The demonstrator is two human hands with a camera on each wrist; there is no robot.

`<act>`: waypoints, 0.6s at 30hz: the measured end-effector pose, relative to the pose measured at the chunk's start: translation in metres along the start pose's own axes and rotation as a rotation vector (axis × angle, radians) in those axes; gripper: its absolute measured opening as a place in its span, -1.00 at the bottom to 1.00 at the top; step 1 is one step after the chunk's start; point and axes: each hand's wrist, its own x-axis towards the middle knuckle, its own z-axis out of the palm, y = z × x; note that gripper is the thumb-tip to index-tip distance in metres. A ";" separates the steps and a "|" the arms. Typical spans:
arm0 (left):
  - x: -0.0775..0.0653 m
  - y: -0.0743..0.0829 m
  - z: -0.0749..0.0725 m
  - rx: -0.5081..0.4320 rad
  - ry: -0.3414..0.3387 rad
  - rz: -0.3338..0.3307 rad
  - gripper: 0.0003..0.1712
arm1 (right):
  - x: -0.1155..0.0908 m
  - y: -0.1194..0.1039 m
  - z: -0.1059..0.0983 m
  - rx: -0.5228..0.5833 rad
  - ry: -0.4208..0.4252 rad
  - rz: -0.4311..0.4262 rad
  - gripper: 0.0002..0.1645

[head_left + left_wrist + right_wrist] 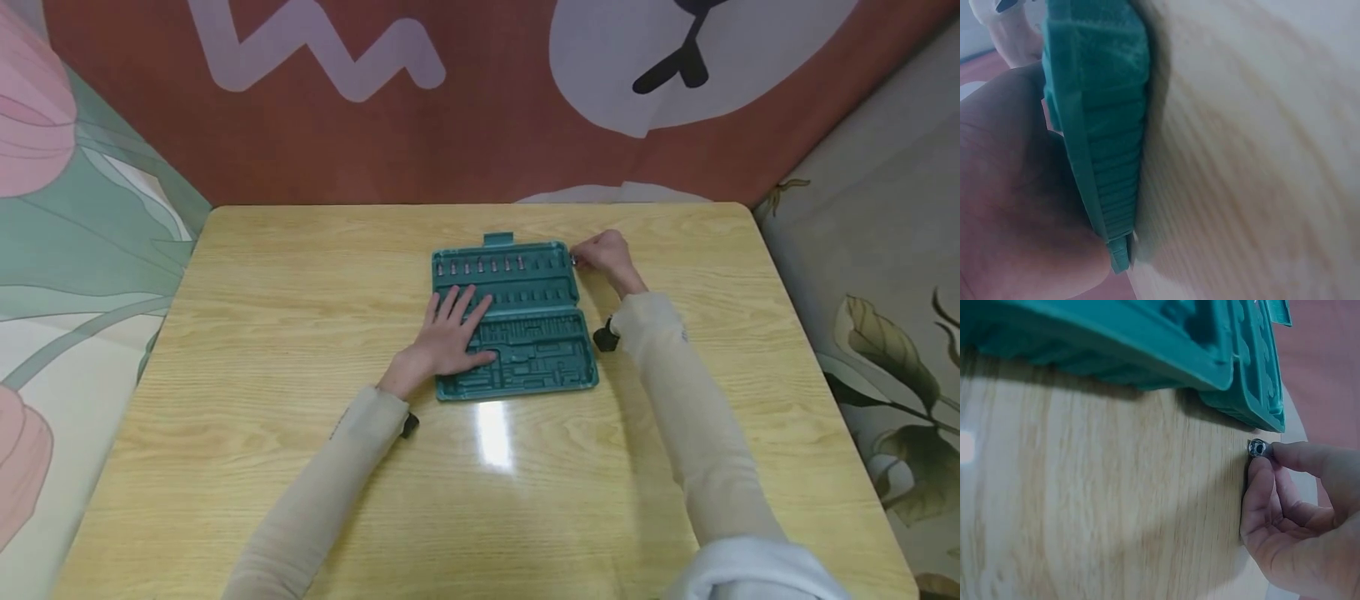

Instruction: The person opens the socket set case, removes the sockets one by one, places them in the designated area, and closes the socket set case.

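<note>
A green plastic tool case [536, 354] lies opened out flat on the table, its moulded recesses facing up. Several small metal pieces [480, 266] stand in a row along the far half, towards the left. My left hand [447, 340] rests on the left part of the case with fingers spread and straight. Just beyond the case's far right corner, my right hand [604, 252] pinches a small metal socket [1257, 448] between thumb and fingertips. In the right wrist view, the socket's round hollow end faces the camera, close to the tabletop.
The light wood table [300, 250] runs up to a red-brown wall panel [480, 150] at the back. Patterned walls stand at the left and right. A latch tab [498, 239] sticks out from the case's far edge.
</note>
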 end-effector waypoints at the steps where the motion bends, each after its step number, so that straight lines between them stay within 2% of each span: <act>1: 0.000 0.000 0.000 -0.001 -0.001 0.000 0.06 | 0.000 0.000 0.000 -0.009 0.005 0.003 -0.72; 6: 0.002 0.000 0.004 -0.018 -0.015 -0.005 0.07 | -0.001 0.000 0.003 -0.034 0.029 0.009 -0.78; 12: 0.007 -0.005 0.009 -0.028 -0.021 -0.007 0.07 | 0.000 -0.002 0.004 -0.059 0.047 0.028 -0.73; 18: 0.007 -0.004 0.006 -0.022 -0.031 -0.007 0.06 | 0.001 -0.004 0.004 -0.070 0.041 0.024 -0.66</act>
